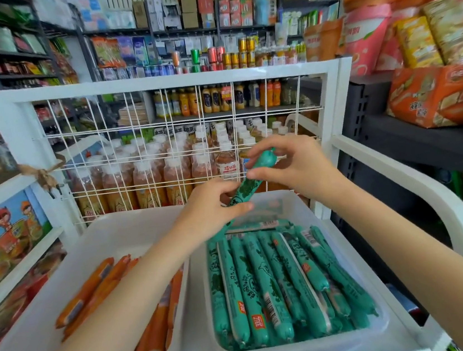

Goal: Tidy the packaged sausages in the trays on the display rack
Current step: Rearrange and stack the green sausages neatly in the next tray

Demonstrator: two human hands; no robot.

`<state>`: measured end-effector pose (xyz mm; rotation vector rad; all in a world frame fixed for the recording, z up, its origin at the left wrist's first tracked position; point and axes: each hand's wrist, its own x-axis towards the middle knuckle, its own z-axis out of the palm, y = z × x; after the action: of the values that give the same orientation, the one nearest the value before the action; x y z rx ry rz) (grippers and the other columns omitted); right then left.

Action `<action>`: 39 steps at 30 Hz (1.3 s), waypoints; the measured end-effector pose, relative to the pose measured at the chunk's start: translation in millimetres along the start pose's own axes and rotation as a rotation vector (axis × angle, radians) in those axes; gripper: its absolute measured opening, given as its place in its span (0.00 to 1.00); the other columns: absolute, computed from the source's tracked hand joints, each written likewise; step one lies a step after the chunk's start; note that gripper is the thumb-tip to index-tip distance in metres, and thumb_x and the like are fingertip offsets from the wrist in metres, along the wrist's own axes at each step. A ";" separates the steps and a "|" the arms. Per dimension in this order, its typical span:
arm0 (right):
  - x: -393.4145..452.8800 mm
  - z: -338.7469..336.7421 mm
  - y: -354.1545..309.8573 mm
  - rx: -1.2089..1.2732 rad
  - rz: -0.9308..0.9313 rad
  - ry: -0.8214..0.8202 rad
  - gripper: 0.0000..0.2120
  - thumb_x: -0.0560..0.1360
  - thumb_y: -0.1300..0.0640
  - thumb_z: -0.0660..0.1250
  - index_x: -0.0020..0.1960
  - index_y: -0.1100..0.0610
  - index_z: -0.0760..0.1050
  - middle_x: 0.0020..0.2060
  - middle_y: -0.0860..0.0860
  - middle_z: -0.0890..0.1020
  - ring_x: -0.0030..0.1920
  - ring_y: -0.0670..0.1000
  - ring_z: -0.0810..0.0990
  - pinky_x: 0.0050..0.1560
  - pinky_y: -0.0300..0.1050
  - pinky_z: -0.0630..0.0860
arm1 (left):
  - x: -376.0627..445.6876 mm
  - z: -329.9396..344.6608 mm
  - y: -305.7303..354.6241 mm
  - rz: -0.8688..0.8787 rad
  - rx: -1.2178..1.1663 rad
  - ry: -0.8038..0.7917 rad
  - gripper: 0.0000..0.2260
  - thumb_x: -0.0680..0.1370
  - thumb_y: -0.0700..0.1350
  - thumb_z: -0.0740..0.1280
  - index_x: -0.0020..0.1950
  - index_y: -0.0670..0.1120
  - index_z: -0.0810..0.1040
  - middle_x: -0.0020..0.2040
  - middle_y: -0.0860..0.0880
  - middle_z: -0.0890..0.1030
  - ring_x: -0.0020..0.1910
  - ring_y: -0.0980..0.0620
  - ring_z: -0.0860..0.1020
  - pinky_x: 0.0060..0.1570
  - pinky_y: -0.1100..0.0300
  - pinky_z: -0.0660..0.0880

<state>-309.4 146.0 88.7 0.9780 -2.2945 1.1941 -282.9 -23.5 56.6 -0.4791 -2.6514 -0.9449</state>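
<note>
— Where's the green sausage (250, 183)?
— Held tilted above the right tray (310, 349) of green sausages (281, 280). The left hand (208, 210) grips its lower end; right hand (293, 164) pinches the top.
— And left?
— Orange sausages (93, 291), left tray (39, 330).

Left hand (211, 207) and right hand (290, 165) raised, forearms extended, fingers curled, pinching.

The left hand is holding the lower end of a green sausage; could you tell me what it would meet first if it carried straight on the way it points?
Probably the right hand, which holds the same green sausage just beyond the left hand; depth is uncertain.
</note>
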 end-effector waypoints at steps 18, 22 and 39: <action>-6.6 -15.5 -8.1 0.967 0.612 -0.073 0.13 0.67 0.54 0.67 0.45 0.64 0.79 0.39 0.59 0.84 0.41 0.53 0.84 0.38 0.34 0.79 | -3.2 0.3 -0.8 0.125 0.210 0.341 0.21 0.72 0.51 0.69 0.65 0.50 0.74 0.47 0.56 0.72 0.48 0.56 0.71 0.46 0.65 0.65; -5.4 -13.8 -6.2 0.990 0.596 -0.059 0.12 0.67 0.58 0.67 0.43 0.66 0.80 0.41 0.62 0.84 0.40 0.55 0.84 0.37 0.35 0.80 | -2.8 2.3 -2.5 0.119 0.225 0.354 0.21 0.72 0.52 0.69 0.65 0.51 0.73 0.47 0.56 0.73 0.47 0.56 0.71 0.46 0.65 0.65; -24.3 11.1 -4.5 0.217 0.138 -0.317 0.26 0.67 0.64 0.73 0.60 0.47 0.71 0.46 0.46 0.80 0.46 0.45 0.82 0.53 0.40 0.78 | 12.1 -24.0 -2.8 -0.452 -1.078 0.320 0.08 0.75 0.41 0.67 0.52 0.41 0.78 0.44 0.47 0.82 0.41 0.53 0.81 0.36 0.65 0.79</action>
<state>-289.5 145.0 70.3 1.1754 -2.5498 1.4606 -291.2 -38.5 77.4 0.1055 -1.7813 -2.3332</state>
